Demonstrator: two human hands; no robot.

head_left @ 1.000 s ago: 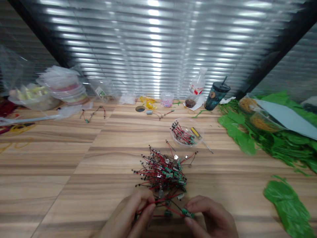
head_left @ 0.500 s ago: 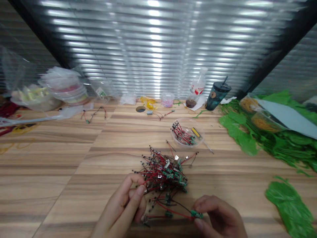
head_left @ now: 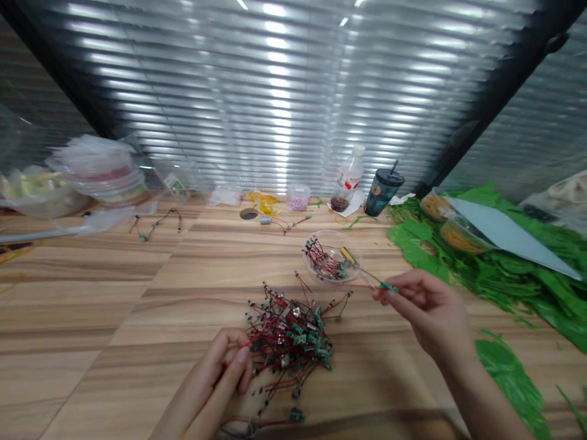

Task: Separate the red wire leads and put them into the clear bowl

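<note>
A tangled pile of wired circuit boards (head_left: 293,336), with red and black leads and small green boards, lies on the wooden table. At its left edge my left hand (head_left: 229,360) is pinched on a red wire. My right hand (head_left: 413,299) is raised to the right of the pile, thumb and finger closed on a small green circuit board (head_left: 389,286) whose wires stretch left towards a clear round dish. That clear dish (head_left: 360,269) holds more wired boards (head_left: 325,260) and a yellow-and-black piece (head_left: 349,255). Another wired board (head_left: 297,415) lies near the front edge.
Green plastic bags (head_left: 504,269) and orange-filled containers (head_left: 461,237) cover the right side. At the back stand a bottle (head_left: 349,180), a dark cup (head_left: 383,194) and a small tub (head_left: 298,198). Stacked bowls (head_left: 103,177) are at the back left.
My right hand has moved up and to the right with a green board, away from the front of the pile. My left hand stays at the pile's left edge. The view has shifted slightly.
</note>
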